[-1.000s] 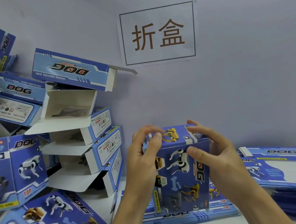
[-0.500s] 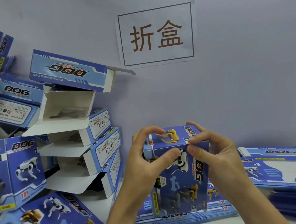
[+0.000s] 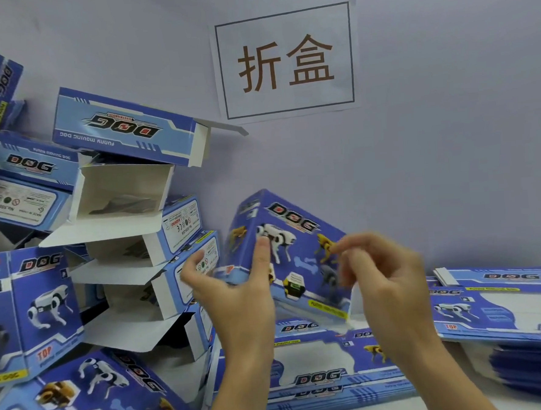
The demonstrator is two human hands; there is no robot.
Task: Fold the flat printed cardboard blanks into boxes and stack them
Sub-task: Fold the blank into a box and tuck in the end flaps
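Packing workstn (boxes (image 3: 126,140) stacked, wall sign (image 3: 285,61))

The heap of folded boxes (image 3: 128,232) fills the left side up to the wall, and its white open flaps stick out to the right. The tilted box (image 3: 284,251) stands in the middle, just beside the heap, with the left hand (image 3: 236,289) in the narrow gap between them. Flat blanks (image 3: 503,304) cover the table on the right. Above the blanks the room along the wall (image 3: 450,162) is free.
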